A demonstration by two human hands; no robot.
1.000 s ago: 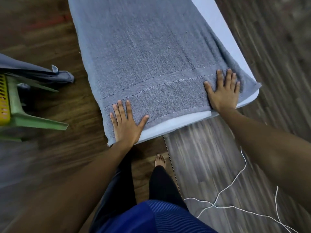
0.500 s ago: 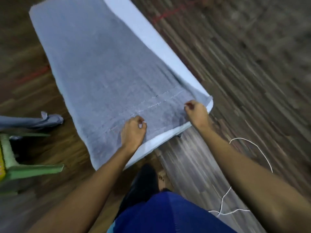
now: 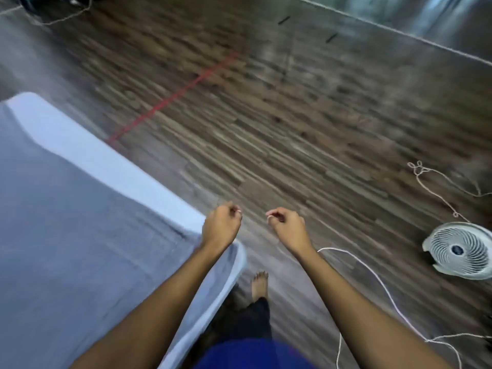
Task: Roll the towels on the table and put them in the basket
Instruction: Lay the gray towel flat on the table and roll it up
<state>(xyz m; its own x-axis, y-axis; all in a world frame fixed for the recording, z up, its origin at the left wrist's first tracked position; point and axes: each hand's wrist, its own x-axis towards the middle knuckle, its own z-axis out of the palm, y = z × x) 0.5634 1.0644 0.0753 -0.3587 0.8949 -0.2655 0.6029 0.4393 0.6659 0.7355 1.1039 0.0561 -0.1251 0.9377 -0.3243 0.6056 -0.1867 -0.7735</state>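
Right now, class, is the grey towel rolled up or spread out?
Spread out. The grey towel lies flat across the white table, with no rolled part showing.

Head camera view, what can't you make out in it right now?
Basket: nowhere in the head view.
Towel: left and near parts cut off by the frame edge, weave blurred.
Left hand, right hand: fingers curl away from the camera, so any pinch is hidden.
Fan: right side cut by the frame edge.
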